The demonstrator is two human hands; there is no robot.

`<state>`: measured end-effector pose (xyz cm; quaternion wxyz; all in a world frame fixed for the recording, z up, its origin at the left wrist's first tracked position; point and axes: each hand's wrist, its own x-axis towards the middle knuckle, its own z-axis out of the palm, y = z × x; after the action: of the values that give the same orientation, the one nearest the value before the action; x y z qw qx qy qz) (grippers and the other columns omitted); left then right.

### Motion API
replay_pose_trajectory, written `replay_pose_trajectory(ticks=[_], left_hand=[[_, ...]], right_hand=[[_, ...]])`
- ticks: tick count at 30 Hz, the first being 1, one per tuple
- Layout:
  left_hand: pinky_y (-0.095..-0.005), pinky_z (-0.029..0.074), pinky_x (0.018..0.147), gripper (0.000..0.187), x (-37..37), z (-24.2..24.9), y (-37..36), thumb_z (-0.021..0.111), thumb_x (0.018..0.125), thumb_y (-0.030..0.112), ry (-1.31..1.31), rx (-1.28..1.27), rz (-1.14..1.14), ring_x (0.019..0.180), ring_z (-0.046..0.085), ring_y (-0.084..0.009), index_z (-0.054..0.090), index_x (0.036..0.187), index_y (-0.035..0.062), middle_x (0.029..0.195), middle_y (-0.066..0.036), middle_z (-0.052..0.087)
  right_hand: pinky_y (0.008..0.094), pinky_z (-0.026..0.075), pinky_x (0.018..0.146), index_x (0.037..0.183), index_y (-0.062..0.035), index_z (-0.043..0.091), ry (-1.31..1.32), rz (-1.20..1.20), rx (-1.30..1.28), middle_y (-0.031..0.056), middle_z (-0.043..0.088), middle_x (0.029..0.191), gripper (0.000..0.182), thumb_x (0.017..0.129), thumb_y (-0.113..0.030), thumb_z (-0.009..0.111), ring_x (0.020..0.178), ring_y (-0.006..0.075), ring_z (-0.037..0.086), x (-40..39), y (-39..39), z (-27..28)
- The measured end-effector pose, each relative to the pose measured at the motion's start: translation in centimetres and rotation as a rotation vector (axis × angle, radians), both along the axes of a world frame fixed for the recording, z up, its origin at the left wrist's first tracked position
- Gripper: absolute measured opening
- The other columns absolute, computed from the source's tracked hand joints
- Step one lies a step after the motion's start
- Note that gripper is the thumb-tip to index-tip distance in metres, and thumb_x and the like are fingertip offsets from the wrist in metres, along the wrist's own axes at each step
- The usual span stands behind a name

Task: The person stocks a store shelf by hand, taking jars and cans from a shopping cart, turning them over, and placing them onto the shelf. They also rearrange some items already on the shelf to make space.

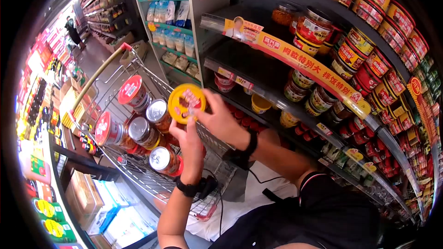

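A jar with a round yellow lid (185, 101) is held up over the cart's near side, its printed top facing me. My right hand (223, 119) grips it from the right, fingers closed around the edge. From below, my left hand (188, 144) closes on the same jar, fingertips at the lid's lower rim. The jar's body is mostly hidden behind the lid and hands. Beneath it, the wire shopping cart (154, 70) carries several jars, including a silver-lidded jar (140, 130) and a red-lidded tub (132, 90).
To the right, a dark shelf (240, 60) holds jars and tubs behind clear price rails, with an orange label strip (295, 53). A rack of bagged goods (173, 34) stands ahead. Cartons (85, 191) line the left side. Far down the aisle stands a person (73, 32).
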<state>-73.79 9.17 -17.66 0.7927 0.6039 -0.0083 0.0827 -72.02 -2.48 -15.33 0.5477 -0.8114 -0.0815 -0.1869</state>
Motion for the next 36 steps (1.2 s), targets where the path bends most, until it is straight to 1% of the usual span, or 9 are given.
replay_pose_trajectory(ticks=[2, 8, 12, 19, 20, 21, 25, 31, 36], left_hand=[[-0.0345, 0.032, 0.109, 0.057, 0.7, 3.6, -1.3, 0.055, 0.099, 0.024, -0.171, 0.11, -0.074, 0.128, 0.042, -0.0221, 0.026, 0.139, -0.005, 0.137, -0.018, 0.041], [-0.0352, 0.037, 0.107, 0.054, 6.1, 10.4, -8.7, 0.058, 0.096, 0.016, -0.524, 0.041, -0.386, 0.128, 0.046, -0.0243, 0.034, 0.14, -0.0037, 0.136, -0.016, 0.046], [-0.0331, 0.04, 0.105, 0.056, 11.3, 12.4, -15.6, 0.063, 0.093, 0.014, -0.605, 0.026, -0.506, 0.126, 0.048, -0.0225, 0.036, 0.139, -0.0046, 0.133, -0.016, 0.05], [-0.026, 0.047, 0.079, 0.042, 20.2, 13.7, -25.0, 0.056, 0.095, 0.027, -0.479, 0.161, -0.387, 0.089, 0.059, -0.0126, 0.055, 0.12, -0.007, 0.103, -0.009, 0.064], [-0.0272, 0.048, 0.077, 0.041, 20.9, 13.6, -26.2, 0.056, 0.095, 0.028, -0.467, 0.203, -0.367, 0.086, 0.06, -0.0136, 0.057, 0.116, -0.0078, 0.098, -0.009, 0.065], [-0.0283, 0.049, 0.074, 0.041, 21.3, 13.9, -27.1, 0.056, 0.094, 0.028, -0.457, 0.243, -0.349, 0.083, 0.061, -0.0146, 0.059, 0.112, -0.0087, 0.094, -0.008, 0.066], [-0.0406, 0.052, 0.071, 0.042, 24.1, 13.1, -29.5, 0.059, 0.088, 0.029, -0.637, 0.463, -0.353, 0.08, 0.066, -0.0343, 0.063, 0.091, -0.0123, 0.081, -0.027, 0.066], [-0.0461, 0.053, 0.075, 0.023, 33.8, 8.1, -34.4, 0.056, 0.084, 0.014, -1.346, 1.175, -0.122, 0.087, 0.065, -0.0399, 0.067, 0.097, -0.0009, 0.092, -0.024, 0.067], [-0.0458, 0.053, 0.078, 0.021, 30.6, 9.5, -33.4, 0.054, 0.084, 0.01, -1.187, 1.045, -0.166, 0.089, 0.064, -0.0435, 0.064, 0.094, -0.0053, 0.093, -0.027, 0.066]], right_hand=[[0.0406, 0.046, 0.094, 0.135, 0.0049, 0.042, -0.237, -0.055, 0.198, 0.024, 0.051, 0.12, 0.059, 0.086, -0.014, 0.068, 0.109, 0.0361, 0.055, 0.6, -1.9, 1.2], [0.0326, 0.04, 0.104, 0.146, -0.0023, 0.037, -0.338, -0.271, -0.007, 0.0131, 0.047, 0.129, 0.061, 0.092, -0.011, 0.063, 0.124, 0.0212, 0.049, 0.0, -11.0, 9.5], [0.0342, 0.04, 0.104, 0.146, -0.0038, 0.036, -0.406, -0.281, 0.175, 0.0168, 0.044, 0.133, 0.06, 0.093, -0.015, 0.062, 0.124, 0.0237, 0.05, 2.8, -16.4, 11.2], [0.0344, 0.042, 0.097, 0.127, -0.0035, 0.054, -0.457, -0.558, -0.132, 0.0177, 0.058, 0.116, 0.046, 0.085, -0.014, 0.067, 0.115, 0.0271, 0.054, 9.2, -23.2, 11.2], [0.0343, 0.043, 0.095, 0.124, -0.0031, 0.055, -0.45, -0.599, -0.144, 0.0179, 0.06, 0.115, 0.044, 0.084, -0.014, 0.068, 0.114, 0.0274, 0.055, 9.9, -24.1, 11.0], [0.0508, 0.039, 0.097, 0.119, 0.0029, 0.048, -0.417, -0.504, -0.077, 0.0271, 0.055, 0.118, 0.047, 0.079, -0.013, 0.068, 0.113, 0.0453, 0.048, 11.0, -25.2, 10.6], [0.0533, 0.04, 0.094, 0.114, 0.0087, 0.052, -0.458, -0.51, -0.07, 0.0339, 0.057, 0.112, 0.039, 0.079, -0.008, 0.057, 0.108, 0.0516, 0.051, 13.2, -26.8, 9.8], [0.0543, 0.047, 0.085, 0.104, 0.0115, 0.056, -0.266, -0.56, -0.216, 0.0372, 0.061, 0.096, 0.033, 0.079, -0.01, 0.053, 0.096, 0.0525, 0.059, 13.0, -27.4, 9.3], [0.0508, 0.048, 0.089, 0.123, 0.004, 0.048, -0.006, -0.534, -0.476, 0.0345, 0.059, 0.108, 0.044, 0.084, -0.016, 0.057, 0.103, 0.0502, 0.058, 11.1, -27.6, 10.4]])
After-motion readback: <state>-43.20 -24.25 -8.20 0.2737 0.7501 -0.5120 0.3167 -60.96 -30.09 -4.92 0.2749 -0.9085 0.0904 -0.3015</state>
